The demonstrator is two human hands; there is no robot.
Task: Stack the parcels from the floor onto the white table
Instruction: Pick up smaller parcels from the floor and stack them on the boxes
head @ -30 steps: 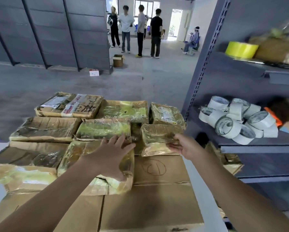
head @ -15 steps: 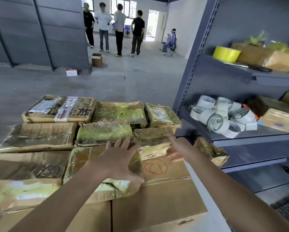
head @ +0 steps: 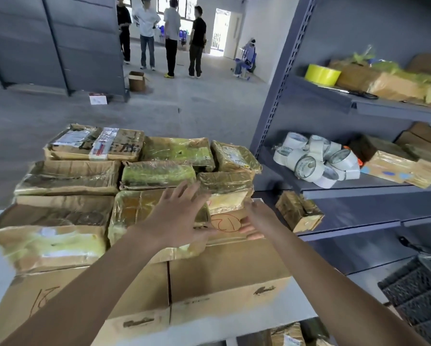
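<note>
Several tape-wrapped brown parcels (head: 157,174) lie packed side by side on large cardboard boxes (head: 224,273) that stand on the white table (head: 234,325). My left hand (head: 177,218) lies flat, fingers spread, over a glossy wrapped parcel (head: 134,211) near the stack's front. My right hand (head: 253,221) hovers with straight fingers over the box top marked with a red circled number (head: 225,222), beside a small wrapped parcel (head: 225,188). Neither hand holds anything.
A grey metal shelf unit (head: 359,188) stands close on the right with white tape rolls (head: 316,158), a yellow roll (head: 321,74) and more parcels (head: 296,211). A black mesh basket (head: 419,295) sits low right. Several people stand far back on the open grey floor.
My right hand let go of the small parcel and drew back onto the box top. My left hand stayed on the glossy parcel. The view turned right and came closer.
</note>
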